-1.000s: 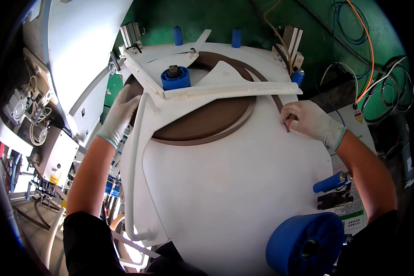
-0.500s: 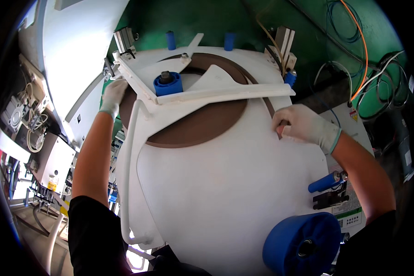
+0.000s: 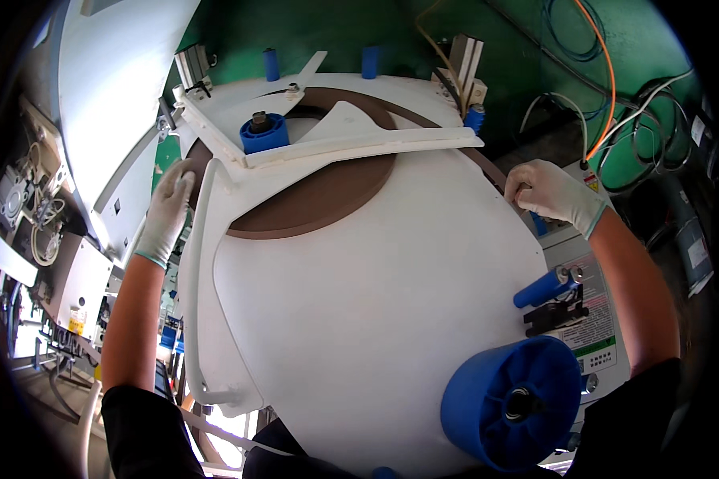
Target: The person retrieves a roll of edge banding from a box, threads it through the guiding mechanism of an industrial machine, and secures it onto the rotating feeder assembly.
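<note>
A brown roll of strip material (image 3: 327, 195) lies flat on a large white panel (image 3: 359, 303), under a white swing arm (image 3: 359, 149). My left hand (image 3: 170, 203), in a white glove, is at the roll's left edge with its fingers stretched out. From the roll a brown strip (image 3: 483, 166) runs off to the right, past the end of the arm. My gloved right hand (image 3: 553, 194) is closed on the strip's outer end at the panel's right edge; its fingertips partly hide that end. A blue hub (image 3: 264, 134) with a dark knob stands by the arm.
A big blue roller (image 3: 511, 403) stands at the near right, with a small blue roller (image 3: 542, 287) beyond it. Blue posts (image 3: 370, 62) line the far edge. Cables (image 3: 607, 80) hang at the far right. A white door-like panel (image 3: 124, 72) stands at the left.
My right hand has moved outward to the right, and the strip now slants further out from the roll. My left hand has slid nearer along the roll's edge. The view has shifted slightly.
</note>
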`<state>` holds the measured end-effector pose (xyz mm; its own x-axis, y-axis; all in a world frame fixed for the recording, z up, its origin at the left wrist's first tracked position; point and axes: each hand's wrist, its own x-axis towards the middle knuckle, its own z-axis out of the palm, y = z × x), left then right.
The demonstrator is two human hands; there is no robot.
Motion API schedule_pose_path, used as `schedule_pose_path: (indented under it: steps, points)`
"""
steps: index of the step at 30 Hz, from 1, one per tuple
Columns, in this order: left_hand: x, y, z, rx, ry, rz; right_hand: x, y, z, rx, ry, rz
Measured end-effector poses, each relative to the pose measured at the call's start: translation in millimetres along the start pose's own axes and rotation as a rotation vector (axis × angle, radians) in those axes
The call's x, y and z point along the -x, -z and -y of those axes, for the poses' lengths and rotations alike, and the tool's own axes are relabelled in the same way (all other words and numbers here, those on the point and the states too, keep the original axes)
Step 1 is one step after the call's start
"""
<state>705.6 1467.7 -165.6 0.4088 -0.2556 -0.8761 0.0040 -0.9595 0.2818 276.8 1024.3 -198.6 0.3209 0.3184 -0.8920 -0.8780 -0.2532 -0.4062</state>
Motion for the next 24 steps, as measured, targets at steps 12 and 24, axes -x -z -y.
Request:
schedule_pose_path:
  steps: [12, 24]
  points:
    - [14.5, -13.7, -242.3, 0.003, -0.811, -0.042, 45.3, -1.3, -6.3, -0.296, -0.162, 0.128]
    - [-143.6, -197.2, -204.9, -1.381, -0.511, 0.784, 52.7, -9.3, -36.8, -0.399, -0.119, 0.027]
